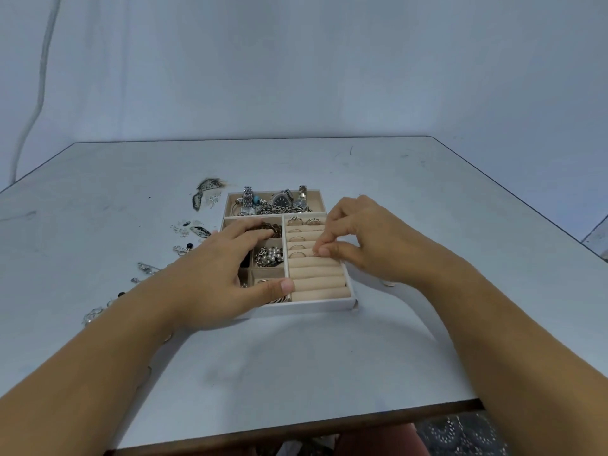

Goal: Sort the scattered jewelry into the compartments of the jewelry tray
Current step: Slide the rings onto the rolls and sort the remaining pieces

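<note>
A beige jewelry tray [332, 303] sits mid-table. Its back compartment holds watches [282, 200] and chains. A left compartment holds pearl pieces [270, 256]. The right side has padded ring rolls [317, 278], and several rings sit in the upper slots. My left hand [223, 271] lies flat over the tray's left compartments, thumb along the divider. My right hand [355, 238] pinches something small at the ring rolls with thumb and forefinger; the item itself is hidden. Scattered earrings and small pieces [148, 268] lie on the table to the left. A ring [390, 284] lies by my right wrist.
The pale table [427, 192] has dark scuffs at the left near the tray's back corner. Its front edge runs across below my forearms, and the right edge slants off behind my right arm. A plain wall stands behind.
</note>
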Demonstrator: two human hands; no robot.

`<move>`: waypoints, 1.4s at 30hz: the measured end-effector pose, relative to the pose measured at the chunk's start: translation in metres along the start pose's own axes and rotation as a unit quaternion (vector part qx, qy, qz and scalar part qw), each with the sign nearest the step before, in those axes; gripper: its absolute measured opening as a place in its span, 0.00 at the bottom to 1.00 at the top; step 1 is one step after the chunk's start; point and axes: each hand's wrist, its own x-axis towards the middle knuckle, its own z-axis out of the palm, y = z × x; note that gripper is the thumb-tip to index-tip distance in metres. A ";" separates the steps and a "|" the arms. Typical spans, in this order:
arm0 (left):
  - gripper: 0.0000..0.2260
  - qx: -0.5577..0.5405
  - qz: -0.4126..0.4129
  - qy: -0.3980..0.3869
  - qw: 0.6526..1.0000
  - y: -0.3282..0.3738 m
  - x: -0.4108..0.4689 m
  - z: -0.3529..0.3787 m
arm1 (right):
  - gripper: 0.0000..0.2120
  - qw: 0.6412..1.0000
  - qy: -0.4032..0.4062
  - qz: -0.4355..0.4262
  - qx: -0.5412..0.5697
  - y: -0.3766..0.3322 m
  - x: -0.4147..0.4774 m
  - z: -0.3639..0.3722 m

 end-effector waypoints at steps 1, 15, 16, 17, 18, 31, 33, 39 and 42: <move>0.44 -0.002 0.003 -0.001 1.000 0.000 0.000 0.000 | 0.06 1.000 -0.002 0.012 0.000 0.002 -0.003 -0.007; 0.46 0.005 0.007 -0.002 1.000 0.000 0.001 0.000 | 0.06 0.963 -0.180 0.199 -0.010 0.029 -0.041 -0.038; 0.46 0.007 0.005 -0.001 1.000 0.000 0.001 0.000 | 0.06 0.961 -0.187 0.203 -0.018 0.029 -0.041 -0.038; 0.47 0.010 0.005 0.000 1.000 0.000 0.001 0.000 | 0.06 0.959 -0.195 0.205 -0.028 0.029 -0.040 -0.039; 0.47 0.013 0.005 0.000 1.000 0.000 0.001 0.000 | 0.07 0.957 -0.201 0.206 -0.035 0.028 -0.039 -0.040; 0.44 -0.017 0.011 0.031 0.999 0.004 -0.001 0.001 | 0.04 0.994 0.089 0.016 0.062 -0.022 0.021 -0.005; 0.43 -0.019 0.009 0.038 0.999 0.006 -0.002 0.000 | 0.04 0.990 0.112 0.005 0.084 -0.021 0.027 0.006; 0.23 -0.027 -0.028 0.125 0.991 -0.002 -0.005 -0.022 | 0.05 0.976 0.174 -0.022 0.126 -0.015 0.023 0.032; 0.18 -0.024 -0.069 0.125 0.989 -0.019 -0.020 -0.047 | 0.06 0.972 0.170 -0.037 0.161 -0.019 0.018 0.034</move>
